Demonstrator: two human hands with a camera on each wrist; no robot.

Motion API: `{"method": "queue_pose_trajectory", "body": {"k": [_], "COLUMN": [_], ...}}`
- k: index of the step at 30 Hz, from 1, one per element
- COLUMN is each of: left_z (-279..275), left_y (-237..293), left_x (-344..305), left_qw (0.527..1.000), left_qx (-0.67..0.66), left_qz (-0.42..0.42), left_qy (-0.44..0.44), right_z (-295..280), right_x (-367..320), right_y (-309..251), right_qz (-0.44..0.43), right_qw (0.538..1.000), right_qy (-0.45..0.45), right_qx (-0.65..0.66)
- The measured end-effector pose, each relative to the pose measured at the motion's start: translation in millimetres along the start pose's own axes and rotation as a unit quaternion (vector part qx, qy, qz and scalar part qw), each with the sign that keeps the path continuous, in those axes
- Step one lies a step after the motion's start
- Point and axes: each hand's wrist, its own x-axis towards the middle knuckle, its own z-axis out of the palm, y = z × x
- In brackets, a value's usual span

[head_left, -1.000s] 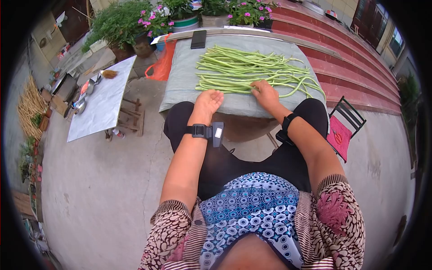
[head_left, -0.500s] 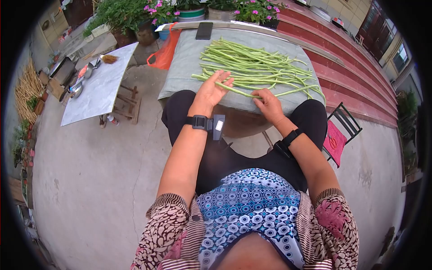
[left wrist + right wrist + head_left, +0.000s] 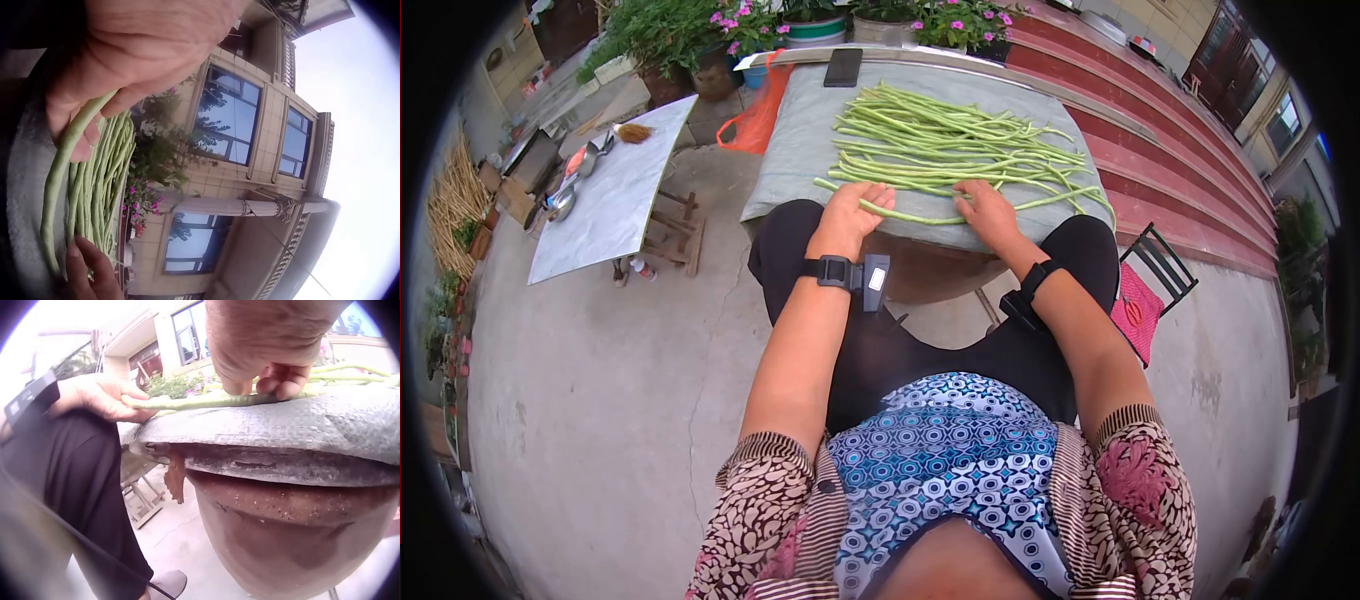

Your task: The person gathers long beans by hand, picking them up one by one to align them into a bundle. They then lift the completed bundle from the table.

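Observation:
A long green bean (image 3: pixel 920 217) stretches between the two hands along the near edge of the cloth-covered tabletop (image 3: pixel 800 150). My left hand (image 3: pixel 853 212) holds its left end, which passes between thumb and fingers in the left wrist view. My right hand (image 3: pixel 990 213) is bent over the same bean further right. Its curled fingers (image 3: pixel 289 387) touch the bean in the right wrist view, while its fingertips reach toward the pile in the left wrist view. Just beyond both hands lies the pile of long green beans (image 3: pixel 960 140), laid roughly side by side.
A black phone (image 3: pixel 843 68) lies at the table's back left, near an orange plastic bag (image 3: pixel 760 115). Potted flowers (image 3: pixel 965 22) stand behind. To the left is a white side table (image 3: pixel 610 200); red steps (image 3: pixel 1180 170) and a chair with a pink cushion (image 3: pixel 1138 305) are on the right.
One bean has been drawn from the pile's near side toward the person. My left hand lifted with the bean's left end, then came down and turned over it. The right hand moved slightly forward.

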Motion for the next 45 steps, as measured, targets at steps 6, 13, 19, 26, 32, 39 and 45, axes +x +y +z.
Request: {"method": "queue_pose_trajectory", "body": {"k": [6, 13, 19, 26, 32, 39, 45], "left_z": [5.8, 0.7, 13.3, 12.1, 19.9, 11.2, 2.8], "left_y": [-0.7, -0.3, -0.4, -3.4, -2.4, -2.1, 0.7], "left_x": [-8.2, -4.5, -15.1, -4.9, -19.1, -7.8, 3.8], "left_qw": [1.000, 0.997, 0.981, 0.979, 0.988, 0.991, 0.984], "left_qx": [0.007, -0.008, 0.008, -0.009, -0.047, -0.126, -0.175], "left_qz": [-0.019, -0.023, 0.019, 0.011, -0.018, 0.014, 0.026], "left_qy": [0.003, -0.077, -0.194, -0.205, -0.148, -0.044, 0.004], "right_z": [-2.2, 0.9, -10.1, -6.6, -6.3, -30.8, -66.6], "right_x": [10.1, 6.4, 0.6, 1.8, -2.8, 13.7, 35.8], "right_y": [-9.8, 1.9, 4.2, 9.9, 5.0, 21.3, 43.4], "right_qz": [0.022, 0.102, 0.130, 0.094, -0.009, -0.020, -0.030], "right_qw": [0.995, 0.935, 0.894, 0.908, 0.974, 0.981, 0.946], "right_qy": [-0.069, -0.039, -0.067, -0.096, -0.088, -0.081, -0.070], "right_qx": [-0.072, 0.336, 0.424, 0.396, 0.210, -0.176, -0.315]}}
